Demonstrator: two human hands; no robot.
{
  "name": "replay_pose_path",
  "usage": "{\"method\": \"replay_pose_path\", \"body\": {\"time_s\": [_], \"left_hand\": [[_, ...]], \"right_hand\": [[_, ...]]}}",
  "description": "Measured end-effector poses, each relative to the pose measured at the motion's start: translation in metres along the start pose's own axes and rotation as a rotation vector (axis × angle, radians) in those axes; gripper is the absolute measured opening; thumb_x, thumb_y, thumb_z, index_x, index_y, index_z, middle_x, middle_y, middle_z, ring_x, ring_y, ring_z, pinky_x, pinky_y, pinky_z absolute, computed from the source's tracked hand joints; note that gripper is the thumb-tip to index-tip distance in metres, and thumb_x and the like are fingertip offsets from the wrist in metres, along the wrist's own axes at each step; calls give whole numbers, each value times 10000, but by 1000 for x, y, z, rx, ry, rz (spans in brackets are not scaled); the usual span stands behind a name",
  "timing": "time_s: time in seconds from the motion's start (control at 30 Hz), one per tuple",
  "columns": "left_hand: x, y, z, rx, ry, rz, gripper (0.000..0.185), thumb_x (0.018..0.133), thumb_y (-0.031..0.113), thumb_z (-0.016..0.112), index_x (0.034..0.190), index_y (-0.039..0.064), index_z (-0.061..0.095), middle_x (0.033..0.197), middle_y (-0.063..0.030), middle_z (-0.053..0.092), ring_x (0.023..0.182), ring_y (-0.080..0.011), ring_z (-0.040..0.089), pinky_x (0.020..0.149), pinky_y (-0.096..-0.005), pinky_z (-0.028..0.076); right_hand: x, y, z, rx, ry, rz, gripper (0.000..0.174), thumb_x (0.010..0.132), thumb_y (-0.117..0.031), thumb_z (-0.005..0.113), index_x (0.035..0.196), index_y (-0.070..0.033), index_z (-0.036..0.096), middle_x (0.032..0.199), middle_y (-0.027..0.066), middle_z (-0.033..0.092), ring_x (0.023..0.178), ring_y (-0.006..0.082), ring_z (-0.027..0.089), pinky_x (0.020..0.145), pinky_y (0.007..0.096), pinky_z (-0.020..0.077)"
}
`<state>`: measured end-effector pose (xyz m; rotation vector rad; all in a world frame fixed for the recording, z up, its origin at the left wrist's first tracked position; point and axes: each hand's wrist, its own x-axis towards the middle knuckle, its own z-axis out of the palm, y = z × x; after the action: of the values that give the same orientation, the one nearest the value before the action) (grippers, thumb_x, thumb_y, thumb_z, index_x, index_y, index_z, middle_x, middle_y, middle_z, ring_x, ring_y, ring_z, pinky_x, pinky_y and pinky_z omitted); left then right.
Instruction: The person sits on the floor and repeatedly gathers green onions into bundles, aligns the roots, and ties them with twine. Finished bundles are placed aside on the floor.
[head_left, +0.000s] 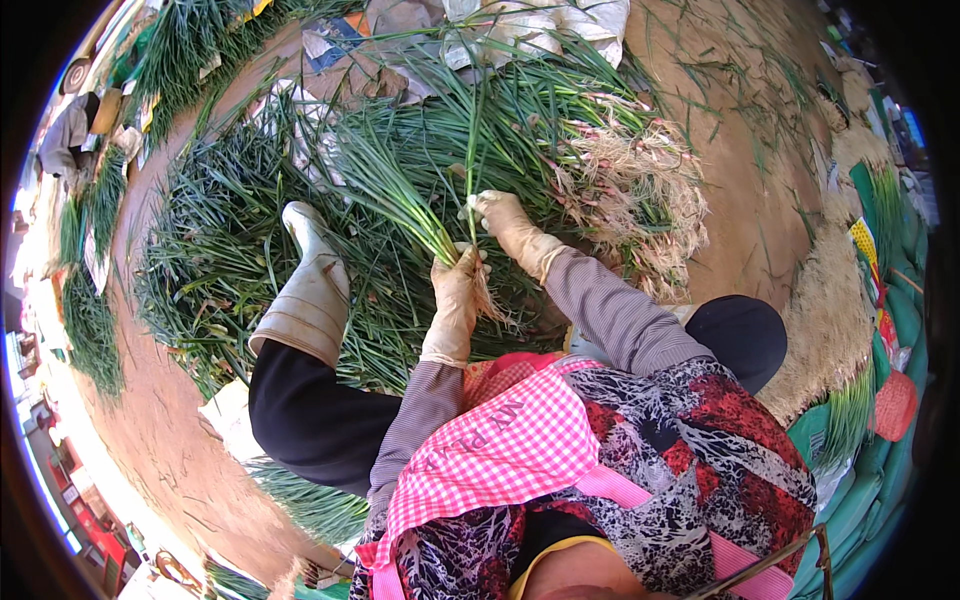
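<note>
My left hand (454, 289), in a pale rubber glove, is closed around the lower stems of a bunch of green onions (409, 206), whose leaves fan up and to the left and whose roots hang below the fist. Just above and to the right, my gloved right hand (501, 217) pinches the stem of an upright green onion (471, 142) between thumb and fingers. Behind both hands lies a large heap of green onions (480, 120), its pale roots and reddish bulbs (637, 180) bunched on the right side.
Loose green leaves (217, 247) surround my rubber boot (307, 285) at the left. White sacking (555, 30) lies beyond the heap. More green onions (180, 60) stand in piles at the upper left. Root-end stacks (832, 300) and green bags (862, 495) line the right side.
</note>
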<state>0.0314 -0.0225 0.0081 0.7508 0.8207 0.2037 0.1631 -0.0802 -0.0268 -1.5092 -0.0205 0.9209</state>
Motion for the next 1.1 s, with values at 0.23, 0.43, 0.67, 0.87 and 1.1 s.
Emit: {"method": "replay_pose_path", "body": {"time_s": [0.23,0.43,0.67,0.87,1.1], "left_hand": [[2,-4,6,-74,-29,-67,145,868,66,529,1006,23,547,711,-32,566,525,-86,469,430,-196,367],[-22,5,0,-271,-385,-202,186,893,152,508,1000,2,529,667,-15,511,493,-96,437,419,-204,355],[-2,15,-8,-312,-250,-324,193,920,194,452,983,26,523,724,-13,542,516,-103,468,458,-212,390],[-1,26,-19,-278,-284,-473,289,908,370,454,854,95,525,608,20,492,424,-85,371,391,-215,320],[-6,78,-19,-360,-260,-327,251,927,264,447,978,42,554,548,65,322,430,-61,290,376,-205,257]], "right_hand": [[31,76,15,477,103,566,278,883,-285,416,842,-57,569,624,96,530,457,230,471,379,384,363],[29,47,-36,320,417,395,271,846,-215,450,709,-31,595,508,-13,392,417,93,365,391,247,316],[-32,6,-5,416,-594,253,524,883,-478,437,1140,-28,512,769,7,578,554,74,481,518,196,400],[-49,14,16,106,-207,156,450,860,-474,502,650,-84,582,537,-13,513,486,81,451,463,235,345],[-71,69,-6,-1282,-623,-137,424,832,-453,477,824,-66,650,709,103,624,683,283,609,614,390,467]]}}
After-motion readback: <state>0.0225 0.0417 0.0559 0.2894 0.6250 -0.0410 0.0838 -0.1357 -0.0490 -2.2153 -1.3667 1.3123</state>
